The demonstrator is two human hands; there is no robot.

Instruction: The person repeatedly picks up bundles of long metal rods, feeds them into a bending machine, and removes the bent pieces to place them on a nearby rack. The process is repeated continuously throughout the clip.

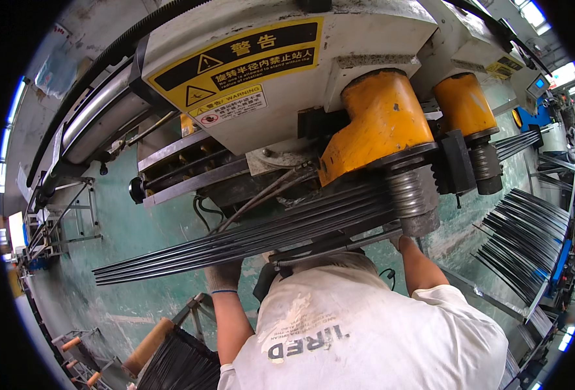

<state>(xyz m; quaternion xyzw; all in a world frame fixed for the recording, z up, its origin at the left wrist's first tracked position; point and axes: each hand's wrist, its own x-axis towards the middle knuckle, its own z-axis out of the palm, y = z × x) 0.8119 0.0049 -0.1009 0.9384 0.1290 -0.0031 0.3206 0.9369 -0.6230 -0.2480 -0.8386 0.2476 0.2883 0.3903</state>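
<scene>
A bundle of long black metal tubes (235,244) slants across the middle. Its left ends fan out in the air, and its right part runs in at a ribbed steel die (414,201) below an orange machine head (385,120). My left hand (223,275), in a pale knitted glove, is up against the underside of the tubes; they cover its fingers. By the foot of the die is my right hand (403,243), mostly hidden behind machine parts, so its fingers cannot be made out. A thin spring-wrapped bar (339,249) crosses just in front of my chest.
The white machine housing (365,39) overhangs the tubes. A second orange head (466,104) stands to the right. Many black rods lie on a rack (521,240) at far right. At lower left are a brown roller (149,348) and a black bundle (180,364).
</scene>
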